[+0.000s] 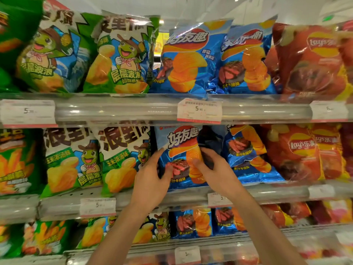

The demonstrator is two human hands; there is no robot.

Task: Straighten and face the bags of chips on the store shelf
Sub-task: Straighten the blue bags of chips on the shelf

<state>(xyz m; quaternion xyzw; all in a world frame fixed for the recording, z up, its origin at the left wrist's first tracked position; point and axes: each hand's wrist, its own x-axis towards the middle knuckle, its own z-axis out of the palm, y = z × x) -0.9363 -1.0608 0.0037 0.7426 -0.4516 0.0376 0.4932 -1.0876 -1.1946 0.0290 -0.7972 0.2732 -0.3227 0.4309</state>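
Observation:
A blue bag of ridged chips (179,146) stands upright on the middle shelf (267,192), facing front. My left hand (152,178) grips its left edge, thumb on the front and fingers reaching behind. My right hand (214,167) grips its right edge, thumb pressed on the front. A second blue bag (246,153) leans just to the right of it. Green and white chip bags (122,159) stand to the left, red chip bags (294,152) to the right.
The top shelf (118,109) carries green, blue (189,58) and red bags in a row. The bottom shelf (191,222) holds smaller bags of the same kinds. Price tags (199,110) hang on the clear shelf rails.

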